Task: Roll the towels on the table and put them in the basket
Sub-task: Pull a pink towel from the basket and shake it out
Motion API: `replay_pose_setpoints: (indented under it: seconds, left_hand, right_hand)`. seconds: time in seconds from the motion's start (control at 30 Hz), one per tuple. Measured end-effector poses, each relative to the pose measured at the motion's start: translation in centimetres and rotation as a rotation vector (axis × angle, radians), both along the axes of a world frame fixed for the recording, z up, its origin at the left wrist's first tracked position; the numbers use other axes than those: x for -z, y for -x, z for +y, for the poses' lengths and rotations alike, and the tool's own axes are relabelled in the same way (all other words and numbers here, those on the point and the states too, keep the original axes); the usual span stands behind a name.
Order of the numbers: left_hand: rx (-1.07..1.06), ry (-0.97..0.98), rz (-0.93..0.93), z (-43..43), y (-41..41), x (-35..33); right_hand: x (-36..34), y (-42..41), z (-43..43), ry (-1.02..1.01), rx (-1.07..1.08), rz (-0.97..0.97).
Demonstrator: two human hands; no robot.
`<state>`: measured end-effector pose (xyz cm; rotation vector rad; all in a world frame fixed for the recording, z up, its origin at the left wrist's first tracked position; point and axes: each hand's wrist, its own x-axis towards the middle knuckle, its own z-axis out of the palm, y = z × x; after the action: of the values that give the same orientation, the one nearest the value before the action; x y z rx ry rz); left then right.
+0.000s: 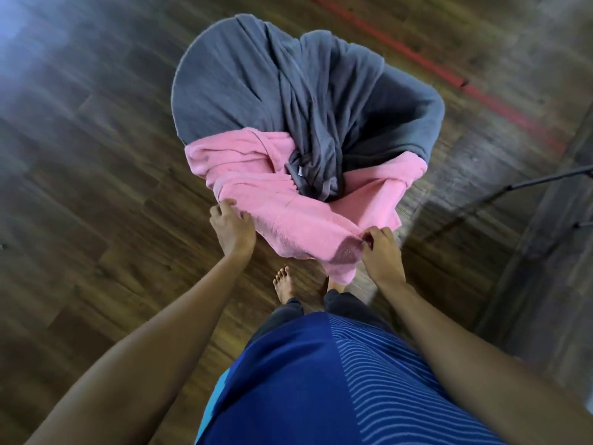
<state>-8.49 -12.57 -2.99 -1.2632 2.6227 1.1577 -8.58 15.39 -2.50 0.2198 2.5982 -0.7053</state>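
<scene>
As left hand point(232, 229) and right hand point(380, 248) pinch a pink towel point(256, 194), a grey towel point(256, 85) overlaps it.

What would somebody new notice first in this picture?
The bright pink towel in the middle stands out, with the left hand gripping its near-left edge and the right hand pinching its near-right corner. Behind it, a big gray towel drapes over a rounded shape, one bunched fold lying across the pink. Below, a bare foot stands on the dark wooden floor.
</scene>
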Motion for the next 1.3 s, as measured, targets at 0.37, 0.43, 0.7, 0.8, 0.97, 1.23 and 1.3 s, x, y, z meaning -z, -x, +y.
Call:
replay_pose_setpoints:
  seconds: [0.37, 0.43, 0.7, 0.8, 0.97, 1.23, 1.3]
  left_hand:
    - [-0.105, -0.198, -0.044, -4.8, 3.5, 0.4]
    - [-0.098, -0.192, -0.088, -5.2, 3.5, 0.6]
    - [0.040, -0.102, -0.119, -6.6, 2.8, 0.5]
    - [-0.025, -0.107, -0.079, -5.6, 2.4, -0.4]
    - [0.036, -0.187, -0.019, -2.2, 0.9, -1.8]
    - [-0.073, -0.684, -0.016, -0.3, 0.6, -2.9]
    - [-0.147, -0.781, -0.007, -0.3, 1.5, -3.8]
  right_hand:
    - [0.0, -0.2, -0.2, -0.017, -0.065, -0.007]
    - [0.0, -0.3, -0.3, -0.020, -0.056, -0.010]
    - [-0.7, 0.0, -1.5, -0.136, -0.039, -0.042]
    - [-1.5, 0.1, -2.6, -0.205, -0.031, -0.005]
    - [-2.8, 0.9, -6.4, 0.113, 0.005, 0.017]
    - [-3.7, 0.9, -13.0, 0.381, -0.340, -0.231]
    - [-3.0, 0.3, -13.7, 0.366, -0.370, -0.248]
